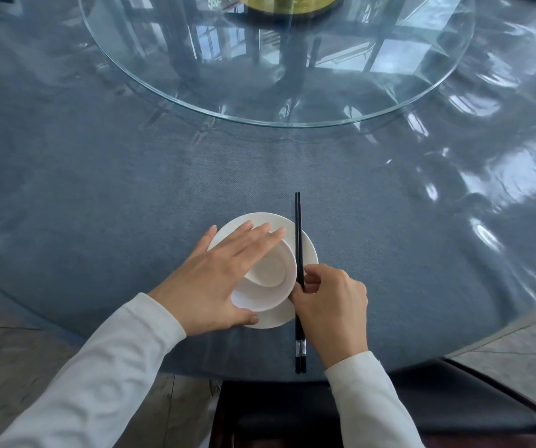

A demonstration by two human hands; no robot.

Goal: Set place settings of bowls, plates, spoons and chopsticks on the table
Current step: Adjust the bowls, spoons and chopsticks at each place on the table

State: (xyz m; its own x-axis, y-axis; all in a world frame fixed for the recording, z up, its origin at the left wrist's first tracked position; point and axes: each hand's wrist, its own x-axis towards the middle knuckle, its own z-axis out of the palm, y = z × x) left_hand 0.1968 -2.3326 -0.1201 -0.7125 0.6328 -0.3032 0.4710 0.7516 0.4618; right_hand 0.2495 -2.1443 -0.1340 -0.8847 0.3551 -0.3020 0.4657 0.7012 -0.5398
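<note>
Right fingers: the fingertips (312, 273) of the right hand (328, 300) are curled and pinched on the pair of slim black chopsticks with silver bands (298, 227), about mid-length.
Left fingers: the fingers (253, 235) of the left hand (208, 279) are held straight and slightly spread across the small round white ceramic bowl (271, 278); the thumb is laid at its near side.
Bowl position: set on the round white ceramic plate (309, 245), off-centre toward the near edge; whether it sits flat cannot be told.
Chopsticks position: laid side by side across the plate's right rim, just beside the bowl.
Long axis: run near to far, almost straight away from the person.
Pointing: the tapered tips are aimed at the clear round glass turntable (260, 119); the banded ends are near the table edge.
Surface: blue cloth under a glossy clear cover (98, 189).
Risk, roll: resting on the raised rim, the sticks are judged likely to roll or splay when released.
Risk, nudge: the bowl could be knocked by the right knuckles.
Risk, overhang: the banded ends could be caught by a sleeve.
Spoon: none seen.
</note>
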